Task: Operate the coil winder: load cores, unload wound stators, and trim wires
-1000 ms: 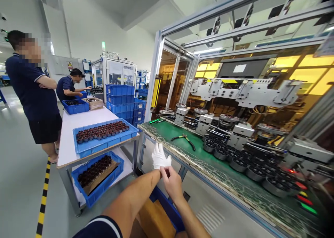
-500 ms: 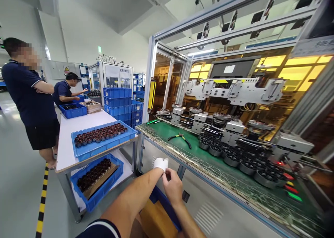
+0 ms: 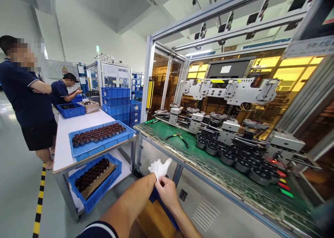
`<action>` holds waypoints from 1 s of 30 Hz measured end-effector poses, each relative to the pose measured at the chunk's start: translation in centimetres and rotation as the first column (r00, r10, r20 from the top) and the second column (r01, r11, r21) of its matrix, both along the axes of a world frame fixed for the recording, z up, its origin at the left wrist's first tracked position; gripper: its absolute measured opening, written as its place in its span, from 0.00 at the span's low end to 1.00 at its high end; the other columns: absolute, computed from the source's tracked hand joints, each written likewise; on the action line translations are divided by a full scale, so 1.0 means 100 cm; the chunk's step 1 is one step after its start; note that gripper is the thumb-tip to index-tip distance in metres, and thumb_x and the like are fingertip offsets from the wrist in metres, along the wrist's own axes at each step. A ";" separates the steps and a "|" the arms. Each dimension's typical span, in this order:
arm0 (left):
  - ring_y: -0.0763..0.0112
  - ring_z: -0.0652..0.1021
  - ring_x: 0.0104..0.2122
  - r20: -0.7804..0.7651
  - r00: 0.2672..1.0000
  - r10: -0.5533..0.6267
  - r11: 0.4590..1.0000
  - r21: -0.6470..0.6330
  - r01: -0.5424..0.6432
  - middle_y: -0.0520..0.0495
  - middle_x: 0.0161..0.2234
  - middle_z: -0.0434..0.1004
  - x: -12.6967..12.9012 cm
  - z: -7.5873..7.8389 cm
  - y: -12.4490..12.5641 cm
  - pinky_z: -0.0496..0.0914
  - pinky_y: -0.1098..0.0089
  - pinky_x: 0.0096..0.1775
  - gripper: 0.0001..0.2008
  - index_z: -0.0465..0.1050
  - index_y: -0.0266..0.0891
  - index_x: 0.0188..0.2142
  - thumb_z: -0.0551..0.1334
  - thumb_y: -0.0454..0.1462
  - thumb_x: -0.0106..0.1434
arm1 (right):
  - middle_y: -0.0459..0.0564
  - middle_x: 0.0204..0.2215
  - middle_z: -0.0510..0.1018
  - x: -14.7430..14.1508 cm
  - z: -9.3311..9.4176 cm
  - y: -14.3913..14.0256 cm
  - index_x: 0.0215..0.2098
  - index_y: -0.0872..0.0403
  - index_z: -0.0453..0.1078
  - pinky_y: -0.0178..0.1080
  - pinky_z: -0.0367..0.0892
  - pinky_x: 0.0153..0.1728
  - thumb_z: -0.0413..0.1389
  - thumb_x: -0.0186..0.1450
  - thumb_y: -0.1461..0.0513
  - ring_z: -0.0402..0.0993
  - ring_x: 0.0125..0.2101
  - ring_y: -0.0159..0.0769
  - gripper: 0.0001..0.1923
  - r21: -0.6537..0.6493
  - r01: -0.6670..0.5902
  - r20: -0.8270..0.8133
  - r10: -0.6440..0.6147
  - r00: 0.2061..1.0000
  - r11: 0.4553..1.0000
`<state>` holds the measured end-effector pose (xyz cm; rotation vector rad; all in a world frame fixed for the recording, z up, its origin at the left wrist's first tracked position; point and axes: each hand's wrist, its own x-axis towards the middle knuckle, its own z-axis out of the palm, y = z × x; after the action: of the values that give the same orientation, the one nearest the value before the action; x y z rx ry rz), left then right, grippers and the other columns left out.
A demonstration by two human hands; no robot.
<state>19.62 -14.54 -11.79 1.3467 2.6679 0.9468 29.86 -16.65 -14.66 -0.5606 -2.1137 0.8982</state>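
Observation:
My left hand (image 3: 159,167) wears a white glove (image 3: 156,170), and its fingers are stretched out away from me, holding nothing. Bare, my right hand (image 3: 167,193) pinches the glove's cuff at my left wrist. Both hands are in front of the machine bench, below its front edge. On the green bench top (image 3: 156,131) beyond them lie pliers (image 3: 177,136) with green and black handles, spread apart. Several dark round motor cores (image 3: 227,156) stand grouped to the right of the pliers.
A machine frame (image 3: 150,74) with clamping fixtures (image 3: 229,130) rises behind the bench. At left, a white table (image 3: 62,140) carries a blue tray (image 3: 78,154) of copper-wound cores; another blue bin (image 3: 91,205) sits on its lower shelf. Two people stand beyond. A cardboard piece (image 3: 153,219) is below my arms.
My gloved left hand has gone from bunched to spread, its fingers now extended. My right hand keeps its pinch at the cuff and has shifted slightly down and left.

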 end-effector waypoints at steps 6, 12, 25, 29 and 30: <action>0.35 0.56 0.67 -0.092 0.976 0.200 0.980 0.023 -0.198 0.24 0.69 0.47 -0.011 0.033 0.015 0.57 0.42 0.62 0.37 0.49 0.30 0.69 0.56 0.49 0.68 | 0.46 0.20 0.69 0.004 0.034 0.035 0.22 0.54 0.65 0.34 0.56 0.29 0.48 0.59 0.57 0.64 0.24 0.33 0.12 0.175 -0.064 0.055 0.055 0.997 0.983; 0.42 0.49 0.70 -0.277 0.959 -0.055 0.998 -0.046 0.044 0.37 0.72 0.45 -0.056 0.078 0.017 0.47 0.47 0.67 0.46 0.46 0.39 0.71 0.65 0.42 0.57 | 0.55 0.37 0.76 -0.004 0.097 0.125 0.38 0.56 0.72 0.40 0.64 0.44 0.46 0.65 0.54 0.71 0.39 0.42 0.18 0.356 0.119 0.033 -0.139 0.990 0.927; 0.37 0.47 0.70 -0.361 0.911 -0.200 0.952 -0.290 0.094 0.33 0.72 0.45 -0.073 0.075 0.020 0.47 0.41 0.65 0.49 0.49 0.37 0.70 0.66 0.41 0.51 | 0.67 0.59 0.65 -0.070 0.110 0.178 0.62 0.59 0.65 0.57 0.58 0.57 0.54 0.66 0.42 0.59 0.61 0.58 0.37 0.361 0.296 0.417 -0.437 0.797 0.884; 0.38 0.45 0.70 -0.345 0.917 -0.199 0.956 -0.275 0.104 0.32 0.72 0.42 -0.068 0.075 0.022 0.51 0.42 0.64 0.49 0.48 0.35 0.70 0.66 0.42 0.52 | 0.68 0.57 0.66 -0.070 0.114 0.175 0.62 0.60 0.65 0.55 0.60 0.56 0.53 0.66 0.41 0.61 0.59 0.59 0.37 0.369 0.306 0.487 -0.463 0.741 0.878; 0.38 0.44 0.70 -0.341 0.918 -0.202 0.958 -0.266 0.111 0.33 0.73 0.42 -0.067 0.076 0.021 0.52 0.43 0.64 0.49 0.48 0.35 0.70 0.66 0.42 0.53 | 0.69 0.56 0.67 -0.069 0.114 0.174 0.61 0.61 0.65 0.54 0.60 0.55 0.52 0.67 0.42 0.62 0.58 0.59 0.36 0.369 0.319 0.499 -0.476 0.724 0.873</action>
<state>12.87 -12.47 -4.23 1.7915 2.7447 0.3646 23.00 0.76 -3.21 -1.2208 -2.4367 0.1888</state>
